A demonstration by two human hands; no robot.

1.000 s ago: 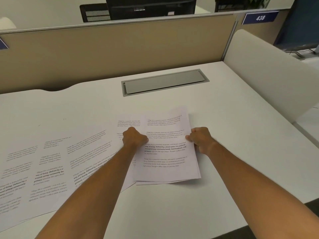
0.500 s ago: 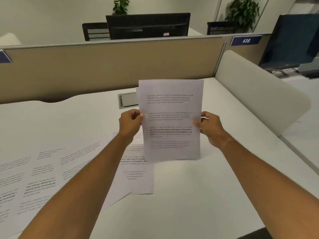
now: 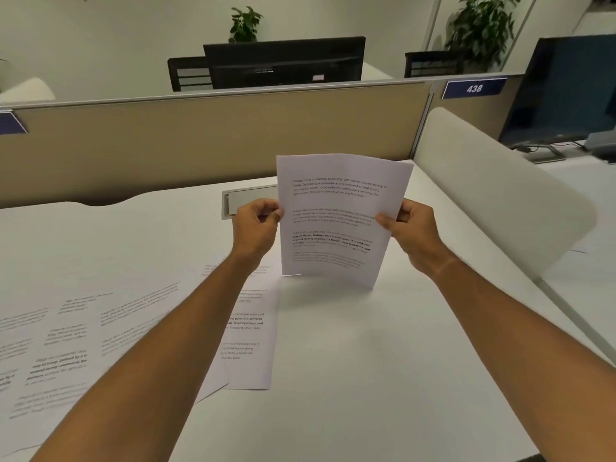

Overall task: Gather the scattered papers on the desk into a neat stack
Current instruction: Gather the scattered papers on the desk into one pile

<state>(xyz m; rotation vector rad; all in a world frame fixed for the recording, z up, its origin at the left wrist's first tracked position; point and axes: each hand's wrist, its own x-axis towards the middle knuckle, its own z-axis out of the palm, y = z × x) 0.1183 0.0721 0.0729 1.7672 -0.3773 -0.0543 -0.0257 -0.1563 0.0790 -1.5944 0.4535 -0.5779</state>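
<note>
A small stack of printed papers (image 3: 336,221) stands upright on its bottom edge on the white desk (image 3: 383,361). My left hand (image 3: 256,226) pinches its left side. Its right side is gripped by my right hand (image 3: 411,233). The stack tilts a little to the right and its top bows. Several loose printed sheets (image 3: 76,335) still lie flat and overlapping on the left of the desk. One of them (image 3: 253,335) lies just below my left forearm, partly hidden by it.
A grey cable hatch (image 3: 246,200) is set in the desk behind the stack. A beige partition (image 3: 200,141) closes the back. A white rounded divider (image 3: 493,195) stands on the right. Monitors and plants are beyond.
The stack lay flat on the desk under both hands a second ago. Both hands have lifted it upright onto its bottom edge and shifted it slightly right.
</note>
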